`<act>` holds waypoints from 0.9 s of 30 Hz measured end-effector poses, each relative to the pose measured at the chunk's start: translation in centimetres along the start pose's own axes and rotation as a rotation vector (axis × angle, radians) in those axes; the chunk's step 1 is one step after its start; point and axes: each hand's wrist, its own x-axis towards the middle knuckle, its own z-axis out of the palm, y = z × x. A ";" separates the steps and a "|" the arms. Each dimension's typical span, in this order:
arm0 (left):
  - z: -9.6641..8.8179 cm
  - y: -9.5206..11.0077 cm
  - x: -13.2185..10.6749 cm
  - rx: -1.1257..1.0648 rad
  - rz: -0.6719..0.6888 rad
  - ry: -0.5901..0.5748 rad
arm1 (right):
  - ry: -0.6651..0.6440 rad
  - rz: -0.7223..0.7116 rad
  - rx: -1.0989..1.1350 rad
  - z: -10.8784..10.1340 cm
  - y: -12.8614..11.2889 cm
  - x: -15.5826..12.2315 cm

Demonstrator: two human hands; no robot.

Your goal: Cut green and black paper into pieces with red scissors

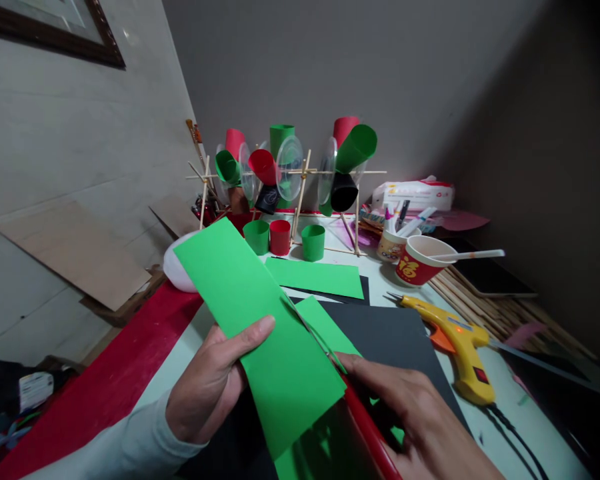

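My left hand (215, 373) pinches a long strip of green paper (260, 320), thumb on top and fingers beneath, held tilted above the table. In my right hand (405, 400) are red-handled scissors (363, 427). Their blades lie along the right edge of the green paper, and one blade shows partly above it. A narrow green offcut lies beside the blades near my right fingers. Beneath are a sheet of black paper (395, 340) and another green piece (325, 323). Farther back, a green strip (320, 276) lies on black paper.
Behind stands a stick frame (304, 193) carrying red, green and black paper tubes and clear discs. Small paper cups (313, 242) stand before it. At right are a yellow glue gun (455, 333) with its cord, a red-and-white cup (423, 260), a pen cup (395, 243) and wooden sticks (500, 327).
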 end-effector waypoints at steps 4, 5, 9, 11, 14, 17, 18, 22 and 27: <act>0.0 -0.1 0.0 0.007 -0.001 0.008 | 0.017 -0.004 -0.006 -0.2 -0.1 -0.1; 0.1 -0.1 -0.1 0.004 0.004 0.015 | 0.013 0.002 -0.011 -0.2 -0.1 -0.1; 0.0 0.2 0.0 -0.009 0.027 0.057 | -0.002 0.026 0.004 -0.1 -0.2 0.2; -0.2 0.6 0.2 -0.007 0.037 0.074 | -0.006 0.019 0.050 0.0 -0.2 0.2; -0.3 1.0 0.4 0.014 0.071 0.075 | -0.004 0.006 0.098 0.1 0.0 0.2; -0.2 1.1 0.5 0.029 0.105 0.061 | -0.001 0.014 0.074 0.3 0.3 -0.1; -0.2 1.0 0.5 0.025 0.111 0.060 | 0.002 0.017 0.058 0.4 0.4 -0.3; -0.1 0.9 0.6 0.007 0.115 0.042 | 0.067 0.016 0.020 0.7 0.7 -0.7; -0.4 0.8 0.8 0.008 0.122 0.020 | 0.045 0.029 0.033 0.6 0.1 -0.5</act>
